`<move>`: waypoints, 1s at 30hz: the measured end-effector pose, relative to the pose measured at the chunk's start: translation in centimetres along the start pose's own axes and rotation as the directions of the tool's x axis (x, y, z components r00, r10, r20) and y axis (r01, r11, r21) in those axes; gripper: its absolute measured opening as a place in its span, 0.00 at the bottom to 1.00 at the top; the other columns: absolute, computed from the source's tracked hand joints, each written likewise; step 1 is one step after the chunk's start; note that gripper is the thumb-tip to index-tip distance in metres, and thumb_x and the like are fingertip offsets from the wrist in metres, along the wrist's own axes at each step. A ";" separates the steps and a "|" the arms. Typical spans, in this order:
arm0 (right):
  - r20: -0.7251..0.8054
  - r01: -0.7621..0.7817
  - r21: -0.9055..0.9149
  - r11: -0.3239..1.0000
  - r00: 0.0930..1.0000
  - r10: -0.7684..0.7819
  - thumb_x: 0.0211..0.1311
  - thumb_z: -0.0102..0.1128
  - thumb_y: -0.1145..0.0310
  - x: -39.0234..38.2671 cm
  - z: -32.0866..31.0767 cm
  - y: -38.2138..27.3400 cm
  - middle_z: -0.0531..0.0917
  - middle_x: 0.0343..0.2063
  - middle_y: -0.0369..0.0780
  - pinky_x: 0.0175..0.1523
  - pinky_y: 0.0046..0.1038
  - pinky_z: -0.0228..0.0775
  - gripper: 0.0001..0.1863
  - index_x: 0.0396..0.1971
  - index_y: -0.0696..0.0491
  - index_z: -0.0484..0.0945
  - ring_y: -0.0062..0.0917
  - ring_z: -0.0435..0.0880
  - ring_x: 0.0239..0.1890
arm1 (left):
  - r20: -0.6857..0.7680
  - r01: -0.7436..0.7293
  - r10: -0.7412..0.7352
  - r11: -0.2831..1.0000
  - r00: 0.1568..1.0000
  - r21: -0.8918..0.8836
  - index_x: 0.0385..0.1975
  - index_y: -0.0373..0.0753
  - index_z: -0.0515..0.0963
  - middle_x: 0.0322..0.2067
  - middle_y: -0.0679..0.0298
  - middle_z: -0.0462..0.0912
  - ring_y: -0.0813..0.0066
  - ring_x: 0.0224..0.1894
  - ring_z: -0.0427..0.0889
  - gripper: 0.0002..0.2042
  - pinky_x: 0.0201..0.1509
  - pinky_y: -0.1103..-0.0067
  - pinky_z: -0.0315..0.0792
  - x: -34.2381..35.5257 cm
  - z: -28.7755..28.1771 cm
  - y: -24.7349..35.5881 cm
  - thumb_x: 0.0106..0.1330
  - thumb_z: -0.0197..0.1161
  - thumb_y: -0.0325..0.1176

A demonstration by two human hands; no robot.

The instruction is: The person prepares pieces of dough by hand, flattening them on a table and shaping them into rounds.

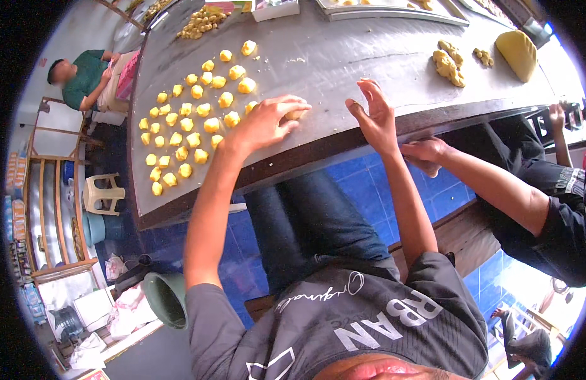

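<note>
My left hand [265, 124] rests on the metal tabletop near its front edge, its fingers curled over a small ball of yellow dough [296, 114] that is mostly hidden beneath them. My right hand [376, 119] is raised at the table's edge, fingers apart and with nothing in it. Left of my left hand, many small yellow dough balls [186, 109] lie in loose rows on the metal table [343, 63].
At the table's right are torn dough lumps [449, 63] and a large dough block [516, 56]. Trays [394, 14] line the far side. A co-worker's arm [495, 174] is close on my right; another person [90, 82] sits at the far left, beyond a plastic stool [103, 194].
</note>
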State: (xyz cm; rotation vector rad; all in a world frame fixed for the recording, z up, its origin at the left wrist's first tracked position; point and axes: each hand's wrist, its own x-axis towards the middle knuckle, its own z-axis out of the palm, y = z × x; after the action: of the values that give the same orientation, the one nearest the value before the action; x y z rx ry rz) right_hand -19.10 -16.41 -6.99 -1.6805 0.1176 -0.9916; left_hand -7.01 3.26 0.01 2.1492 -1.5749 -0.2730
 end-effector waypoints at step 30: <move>0.173 -0.020 -0.455 0.890 0.979 0.110 0.57 0.57 0.64 -0.1 -0.8 -3.2 0.76 0.41 0.49 0.51 0.30 0.64 0.18 0.41 0.63 0.73 0.40 0.75 0.45 | 0.089 -0.857 -0.986 -0.169 0.143 -0.486 0.50 0.37 0.63 0.42 0.51 0.70 0.52 0.45 0.71 0.38 0.55 0.58 0.65 -33.7 10.9 -1.8 0.49 0.59 0.63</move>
State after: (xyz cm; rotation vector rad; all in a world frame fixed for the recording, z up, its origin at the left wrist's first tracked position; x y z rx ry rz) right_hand -20.97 -15.73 -4.37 -2.1764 0.2920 -0.7787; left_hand -20.96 32.65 -14.05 0.2688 0.5645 0.0067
